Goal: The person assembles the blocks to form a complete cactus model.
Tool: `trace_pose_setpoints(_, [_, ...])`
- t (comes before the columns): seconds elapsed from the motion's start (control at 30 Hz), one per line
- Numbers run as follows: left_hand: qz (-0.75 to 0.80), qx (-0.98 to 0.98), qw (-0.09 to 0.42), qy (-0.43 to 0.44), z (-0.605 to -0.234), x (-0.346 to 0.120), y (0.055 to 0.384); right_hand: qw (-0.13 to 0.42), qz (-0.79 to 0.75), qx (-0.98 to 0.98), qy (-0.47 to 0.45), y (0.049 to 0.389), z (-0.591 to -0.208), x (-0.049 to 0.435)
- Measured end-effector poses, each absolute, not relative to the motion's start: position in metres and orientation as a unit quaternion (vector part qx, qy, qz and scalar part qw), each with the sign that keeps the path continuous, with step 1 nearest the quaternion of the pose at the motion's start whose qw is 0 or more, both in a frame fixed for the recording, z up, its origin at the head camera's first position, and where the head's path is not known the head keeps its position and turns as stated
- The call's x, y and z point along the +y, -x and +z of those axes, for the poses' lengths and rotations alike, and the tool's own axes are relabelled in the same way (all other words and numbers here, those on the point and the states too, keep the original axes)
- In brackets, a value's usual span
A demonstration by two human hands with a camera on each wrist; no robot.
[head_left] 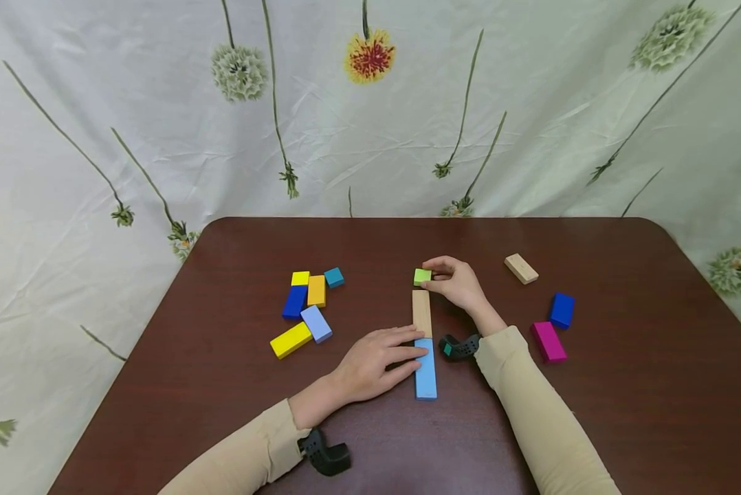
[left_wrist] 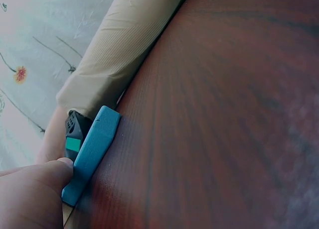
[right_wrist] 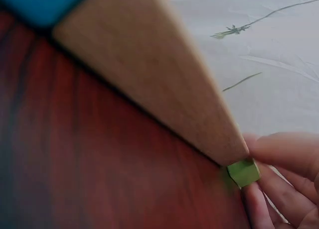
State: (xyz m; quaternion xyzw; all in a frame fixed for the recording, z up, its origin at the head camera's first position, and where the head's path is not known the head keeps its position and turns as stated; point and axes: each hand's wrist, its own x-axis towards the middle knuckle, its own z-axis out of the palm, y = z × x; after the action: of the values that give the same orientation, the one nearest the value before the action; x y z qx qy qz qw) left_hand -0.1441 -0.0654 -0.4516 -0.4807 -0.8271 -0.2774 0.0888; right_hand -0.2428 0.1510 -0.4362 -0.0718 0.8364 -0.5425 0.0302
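Observation:
My right hand point(head_left: 460, 282) pinches a small green block point(head_left: 423, 276) between thumb and fingers, just beyond the far end of a plain wooden block point(head_left: 421, 313). That wooden block lies end to end with a light blue block point(head_left: 426, 378), forming a straight row toward me. In the right wrist view the green block point(right_wrist: 243, 173) sits right at the wooden block's end point(right_wrist: 149, 64). My left hand point(head_left: 377, 361) rests from the left on the row, its fingers extended over the light blue block and the joint. The left wrist view shows the light blue block point(left_wrist: 92, 157) beside that hand.
To the left lies a cluster: yellow blocks point(head_left: 291, 340), a dark blue block point(head_left: 295, 302), an orange block point(head_left: 317, 291), a periwinkle block point(head_left: 317, 324) and a teal block point(head_left: 334, 277). At right are a wooden block point(head_left: 522, 269), a blue block point(head_left: 561, 311) and a magenta block point(head_left: 549, 342).

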Motion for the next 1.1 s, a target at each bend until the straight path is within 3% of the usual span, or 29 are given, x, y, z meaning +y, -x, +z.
trace_pose_setpoints(0.37, [-0.280, -0.828, 0.088, 0.478, -0.4508, -0.0653, 0.1439, -0.001, -0.536, 0.839, 0.089, 0.2399, -0.4400, 0.1514])
trace_pose_setpoints(1.1, [-0.278, -0.826, 0.091, 0.483, -0.4513, -0.0663, 0.1437, -0.001, -0.522, 0.839, 0.154, 0.2351, -0.4445, 0.1539])
